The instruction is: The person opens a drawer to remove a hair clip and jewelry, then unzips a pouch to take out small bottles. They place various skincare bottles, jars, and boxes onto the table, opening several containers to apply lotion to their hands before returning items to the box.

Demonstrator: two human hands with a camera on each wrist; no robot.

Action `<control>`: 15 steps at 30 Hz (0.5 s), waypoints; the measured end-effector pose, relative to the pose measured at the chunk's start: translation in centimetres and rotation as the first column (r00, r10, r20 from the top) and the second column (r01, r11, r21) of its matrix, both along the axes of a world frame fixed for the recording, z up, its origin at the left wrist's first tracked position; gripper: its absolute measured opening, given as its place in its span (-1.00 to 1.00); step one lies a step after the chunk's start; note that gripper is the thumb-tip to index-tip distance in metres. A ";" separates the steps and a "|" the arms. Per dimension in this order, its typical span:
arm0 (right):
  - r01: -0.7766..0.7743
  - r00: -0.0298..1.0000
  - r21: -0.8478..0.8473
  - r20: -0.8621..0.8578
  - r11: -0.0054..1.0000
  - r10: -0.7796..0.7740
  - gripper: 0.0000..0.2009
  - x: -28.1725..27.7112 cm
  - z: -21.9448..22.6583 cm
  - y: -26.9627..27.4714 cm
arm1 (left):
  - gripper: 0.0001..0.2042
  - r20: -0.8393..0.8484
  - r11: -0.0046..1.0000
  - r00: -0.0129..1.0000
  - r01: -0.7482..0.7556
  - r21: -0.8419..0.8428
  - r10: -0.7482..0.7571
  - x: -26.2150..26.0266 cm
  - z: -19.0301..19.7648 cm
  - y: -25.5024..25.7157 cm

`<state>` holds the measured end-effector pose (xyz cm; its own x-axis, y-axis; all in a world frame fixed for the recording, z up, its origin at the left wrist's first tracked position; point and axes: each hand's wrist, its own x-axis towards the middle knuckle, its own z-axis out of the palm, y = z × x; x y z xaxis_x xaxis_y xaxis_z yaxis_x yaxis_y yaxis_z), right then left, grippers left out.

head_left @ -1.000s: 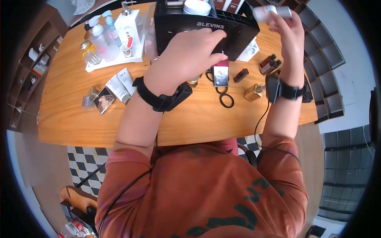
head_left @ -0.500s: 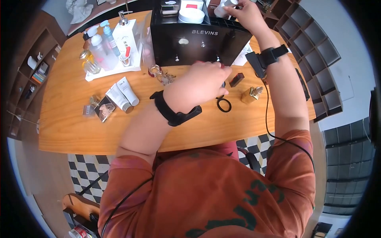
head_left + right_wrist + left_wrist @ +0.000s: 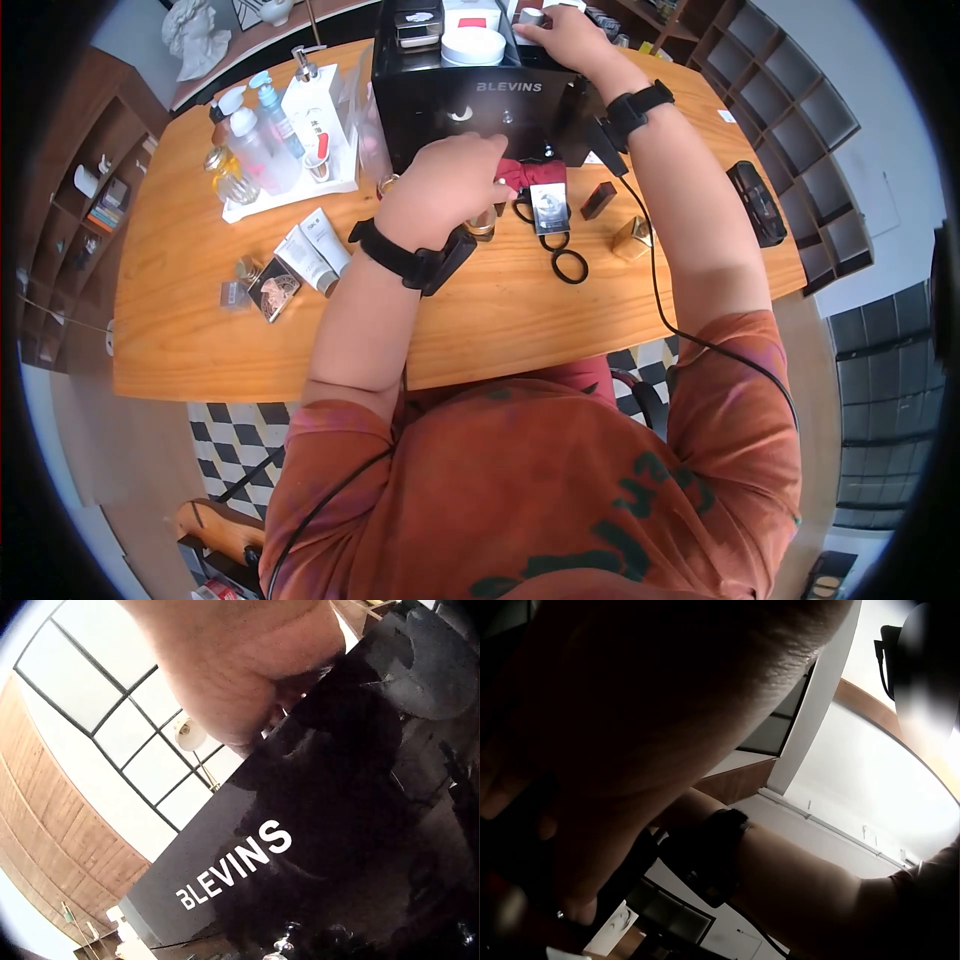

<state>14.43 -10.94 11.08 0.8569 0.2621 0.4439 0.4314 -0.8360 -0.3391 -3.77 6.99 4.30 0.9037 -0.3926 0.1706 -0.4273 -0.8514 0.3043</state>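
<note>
My right hand [image 3: 575, 42] is at the top right of the black BLEVINS organizer [image 3: 415, 115], its thumb against a small white bottle [image 3: 531, 17] with a grey cap. In the right wrist view the fingers go behind the organizer's top edge, and the bottle is hidden. Low in front of the organizer is my left hand [image 3: 440, 185], thumb and forefinger apart and nothing visible between them. Beside its thumb lie a dark red cloth item [image 3: 545, 172], a silvery packet [image 3: 549, 208] and black rings [image 3: 570, 266]. The left wrist view is dark.
On the left, a white tray [image 3: 290, 200] bears pump bottles. Cream tubes [image 3: 305, 258] and a compact [image 3: 273, 290] lie nearer. A gold bottle [image 3: 632, 240], a small dark red box [image 3: 598, 200] and a black case [image 3: 757, 203] stand to the right. Cables trail from both wrists.
My right hand has carried the white bottle leftward from beyond the organizer's right side to its top compartment. My left hand has moved off the organizer's front and down, then slightly left.
</note>
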 end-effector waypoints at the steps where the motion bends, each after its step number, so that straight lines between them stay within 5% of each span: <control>1: 0.005 1.000 0.003 -0.001 1.000 -0.005 -0.50 0.0 0.1 -0.2 | -0.50 -0.014 1.000 1.000 -0.004 -0.008 0.004 0.0 0.1 0.0; 4: -0.090 0.994 0.006 -0.056 0.996 0.090 -0.51 -0.4 0.8 -0.9 | -0.45 -0.071 1.000 0.997 -0.011 -0.007 0.010 -0.1 0.6 0.1; 7: -0.188 0.980 0.195 0.093 0.963 0.173 -0.58 -2.4 1.7 -3.1 | -0.44 -0.098 0.998 0.995 -0.031 -0.048 0.026 -0.5 1.1 0.4; 11: -0.227 0.973 0.348 0.034 0.910 0.230 -0.70 -6.1 3.1 -8.4 | -0.42 -0.111 0.998 0.993 -0.055 -0.043 0.050 0.0 1.2 0.9; 13: -0.312 0.950 0.014 -0.001 0.950 0.312 -0.55 -8.0 2.9 -11.5 | -0.38 -0.140 0.997 0.988 -0.072 -0.007 0.070 0.2 1.4 1.0; 14: -0.303 0.953 0.015 -0.004 0.953 0.303 -0.55 -9.8 2.6 -12.3 | -0.38 -0.142 0.998 0.988 -0.063 -0.007 0.061 0.3 1.3 1.0; 15: -0.127 0.950 -0.008 -0.287 0.992 0.120 -0.49 -13.0 2.9 -12.6 | -0.37 -0.153 0.997 0.986 -0.074 -0.006 0.072 0.4 1.2 1.0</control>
<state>1.48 -23.55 14.02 0.9069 0.3822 0.1772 0.4203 -0.7923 -0.4423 -3.37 7.94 5.55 0.9458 -0.3231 0.0323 -0.3116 -0.8748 0.3710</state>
